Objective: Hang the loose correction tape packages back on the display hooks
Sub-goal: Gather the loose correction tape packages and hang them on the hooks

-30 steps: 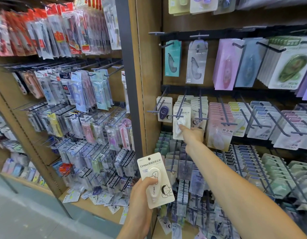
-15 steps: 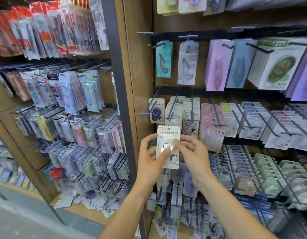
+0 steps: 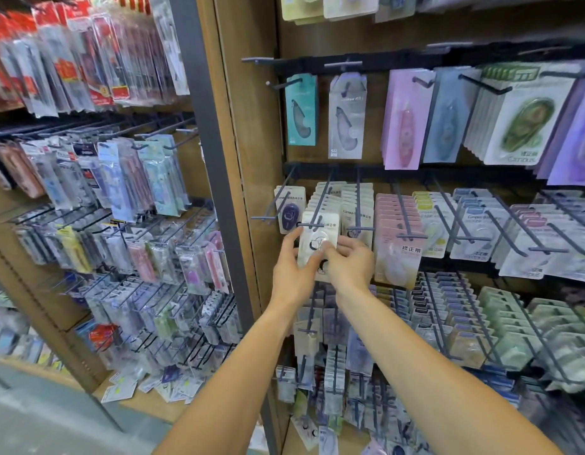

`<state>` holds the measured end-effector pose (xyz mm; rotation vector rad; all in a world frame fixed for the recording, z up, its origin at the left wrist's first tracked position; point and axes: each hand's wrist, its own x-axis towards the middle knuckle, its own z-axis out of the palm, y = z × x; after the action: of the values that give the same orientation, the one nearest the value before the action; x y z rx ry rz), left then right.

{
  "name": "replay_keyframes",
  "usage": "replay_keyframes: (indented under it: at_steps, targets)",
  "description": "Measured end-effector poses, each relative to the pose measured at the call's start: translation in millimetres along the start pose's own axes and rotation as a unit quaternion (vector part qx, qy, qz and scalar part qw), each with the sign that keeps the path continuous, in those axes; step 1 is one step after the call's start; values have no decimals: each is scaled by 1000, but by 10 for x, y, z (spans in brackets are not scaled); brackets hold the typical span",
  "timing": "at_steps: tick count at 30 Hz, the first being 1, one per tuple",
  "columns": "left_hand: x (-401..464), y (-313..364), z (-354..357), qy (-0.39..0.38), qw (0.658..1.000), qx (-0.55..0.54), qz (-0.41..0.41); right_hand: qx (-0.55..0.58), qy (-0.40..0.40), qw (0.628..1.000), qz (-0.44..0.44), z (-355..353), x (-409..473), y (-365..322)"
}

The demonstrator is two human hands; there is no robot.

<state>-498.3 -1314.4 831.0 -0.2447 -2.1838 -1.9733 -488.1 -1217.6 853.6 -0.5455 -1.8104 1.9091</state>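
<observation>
Item: white correction tape package (image 3: 314, 244), centre of frame. Since half a second earlier, raised to the hook (image 3: 312, 221); top edge met its tip. Left hand (image 3: 292, 270) and right hand (image 3: 348, 266) both pinched it. Hanging seemingly imminent.

Both arms reach forward, left hand (image 3: 292, 270) and right hand (image 3: 348, 266) pinching together.
</observation>
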Motion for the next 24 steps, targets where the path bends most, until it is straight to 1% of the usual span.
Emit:
replay_keyframes:
  at_steps: [2,4,8,10,13,15,17,19,21,24]
  targets:
    - [121,-12,40,-15,998,55,15,8,26,999,18,81,71,-51]
    - [179,-23,53,-22,994,102,22,-6,35,999,24,112,113,-49]
    - [20,-19,6,-25,988,151,32,-60,27,998,11,-18,68,79]
    - [-140,-62,-21,-32,983,175,47,-85,9,996,1,-197,-60,147]
    - [-500,-177,-58,-34,974,217,61,-104,-42,993,-25,-614,-391,334]
    - [-840,-289,-77,-36,964,251,76,-150,-77,985,-32,-985,-653,569]
    - [-1233,-496,-99,-69,954,278,84,-199,-102,974,-18,-1426,-909,913]
    - [-1645,-810,-115,-130,945,296,55,-240,-101,966,7,-1907,-1167,1297]
    - [-2079,-1200,-137,-187,930,317,-19,-284,-80,954,42,-2400,-1423,1721]
    - [-2653,-1727,-166,-262,892,346,-124,-336,-62,935,100,-3077,-1792,2292]
